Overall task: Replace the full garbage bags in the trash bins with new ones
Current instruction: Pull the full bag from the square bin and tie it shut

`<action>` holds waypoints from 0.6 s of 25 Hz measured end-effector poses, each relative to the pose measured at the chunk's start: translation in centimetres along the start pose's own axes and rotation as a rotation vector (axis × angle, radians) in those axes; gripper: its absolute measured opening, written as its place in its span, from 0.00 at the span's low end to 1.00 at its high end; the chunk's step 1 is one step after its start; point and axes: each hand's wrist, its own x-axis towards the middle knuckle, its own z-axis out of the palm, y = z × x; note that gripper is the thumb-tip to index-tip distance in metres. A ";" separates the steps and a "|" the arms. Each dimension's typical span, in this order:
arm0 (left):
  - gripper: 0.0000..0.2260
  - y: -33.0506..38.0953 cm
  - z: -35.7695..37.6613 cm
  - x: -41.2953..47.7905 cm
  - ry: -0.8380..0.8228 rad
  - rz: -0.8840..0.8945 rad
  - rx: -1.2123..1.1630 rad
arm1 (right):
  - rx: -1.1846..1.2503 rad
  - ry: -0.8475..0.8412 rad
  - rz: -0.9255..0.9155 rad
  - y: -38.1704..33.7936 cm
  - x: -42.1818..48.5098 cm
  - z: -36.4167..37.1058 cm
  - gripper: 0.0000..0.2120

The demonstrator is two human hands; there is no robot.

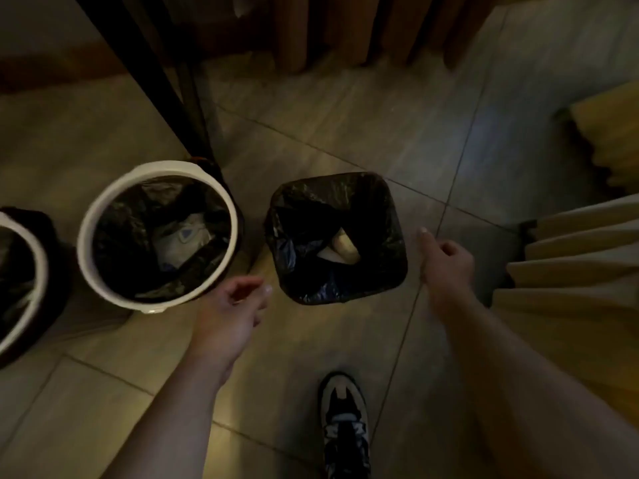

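Hovering empty, loosely curled left hand (231, 305) and right hand (446, 261) at 7 and 3 o'clock of square bin (332, 300), no bags (373, 198) swapped yet.

Indoor domestic-type room, home or guest lodging; which of the two, cannot tell. Dim, warm light. Large-tiled floor (363, 140) with thin grout lines. Pleated beige curtain (574, 261) reaching floor at right. Vertical wooden slats (294, 32) along far side, furniture or panelling unclear. Dark slanted leg (152, 81) far left. Small household bins on floor: round bin (84, 243) with white rim, second white-rimmed bin (39, 261) at left edge, square bin (397, 209) at centre. Black bags (121, 216) line all three. Sneaker (344, 423) near, on tiles.
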 end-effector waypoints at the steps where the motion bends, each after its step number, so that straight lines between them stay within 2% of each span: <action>1: 0.06 -0.7 1.1 0.8 -0.029 0.023 -0.035 | 0.103 0.032 -0.041 1.1 0.6 0.8 0.19; 3: 0.06 -2.4 2.9 3.2 -0.073 0.098 -0.022 | 0.143 0.044 -0.113 3.6 1.9 2.4 0.20; 5: 0.05 -3.3 4.2 5.1 -0.054 0.175 -0.019 | 0.176 0.040 -0.185 5.0 2.8 3.7 0.22; 7: 0.06 -3.6 5.0 6.6 -0.007 0.258 -0.001 | 0.202 0.092 -0.246 5.4 4.2 3.8 0.19; 9: 0.09 -4.1 5.2 7.8 0.032 0.313 0.028 | 0.204 0.099 -0.202 5.5 5.4 4.2 0.16; 10: 0.11 -4.4 5.2 8.2 0.037 0.320 0.043 | 0.209 0.066 -0.136 5.7 5.7 4.7 0.18; 13: 0.25 -4.8 5.2 8.6 0.030 0.318 0.099 | 0.183 -0.076 -0.021 5.8 5.9 6.0 0.23; 15: 0.26 -4.8 5.5 8.6 0.054 0.345 0.143 | 0.174 -0.191 0.048 5.0 5.6 5.6 0.26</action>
